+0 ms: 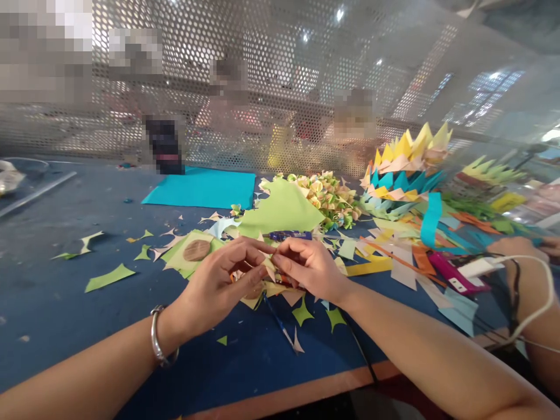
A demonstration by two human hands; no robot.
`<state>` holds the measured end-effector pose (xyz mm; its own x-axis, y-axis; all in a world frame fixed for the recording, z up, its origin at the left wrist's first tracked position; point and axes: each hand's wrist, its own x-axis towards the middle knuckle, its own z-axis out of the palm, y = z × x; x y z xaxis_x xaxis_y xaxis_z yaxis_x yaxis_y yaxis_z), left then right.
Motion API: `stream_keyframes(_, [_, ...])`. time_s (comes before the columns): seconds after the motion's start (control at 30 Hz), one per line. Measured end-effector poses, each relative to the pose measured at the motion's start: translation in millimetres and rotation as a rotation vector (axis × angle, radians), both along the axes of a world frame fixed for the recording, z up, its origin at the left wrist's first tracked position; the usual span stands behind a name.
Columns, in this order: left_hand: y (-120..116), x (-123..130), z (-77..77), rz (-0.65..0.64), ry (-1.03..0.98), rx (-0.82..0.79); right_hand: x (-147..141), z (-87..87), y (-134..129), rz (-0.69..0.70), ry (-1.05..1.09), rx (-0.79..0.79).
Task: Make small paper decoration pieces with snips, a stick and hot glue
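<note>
Both hands meet over the paper scraps near the middle of the blue table [192, 344]. Between their fingertips is a small pale paper piece [269, 267]. My left hand [221, 280], with a silver bracelet at the wrist, has its thumb and fingers closed on it from the left. My right hand [308, 265] pinches its other side. Orange and tan bits under the fingers are partly hidden. Behind the hands lies a dark blue pen-like tool [289, 235]. A round wooden disc [196, 251] rests on green paper squares to the left.
A turquoise sheet [205, 188], a green sheet [284, 207] and a pile of folded flowers [335, 198] lie behind. Zigzag paper rings [405, 169] are stacked at the right, near a magenta power strip [459, 274], a white cable and another person's hand [518, 251].
</note>
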<state>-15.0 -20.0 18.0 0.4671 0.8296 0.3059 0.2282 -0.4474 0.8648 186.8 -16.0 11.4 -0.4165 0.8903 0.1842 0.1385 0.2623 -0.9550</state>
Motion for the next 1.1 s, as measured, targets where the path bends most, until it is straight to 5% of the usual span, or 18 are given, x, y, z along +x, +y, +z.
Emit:
stream_keyframes(0.27, [3,-1,-6.7,0.1,-0.154,-0.069,14,6.9,10,-0.088,-0.165,0.131])
stream_keyframes(0.5, [6,-4,-3.8,0.241,-0.205,-0.024,50,15.4,30,-0.285,-0.786,0.273])
stream_keyframes(0.63, [4,-5,-2.6,0.223,-0.232,-0.035,57,9.9,35,-0.309,-0.94,0.262])
stream_keyframes(0.9, [4,-5,-0.8,0.25,-0.294,-0.111,59,-2.5,43,-0.338,-0.79,0.1])
stream_keyframes(1.1, [10,-11,-3.9,0.34,-0.374,-0.131,57,1.4,45,-0.405,-0.246,-0.182])
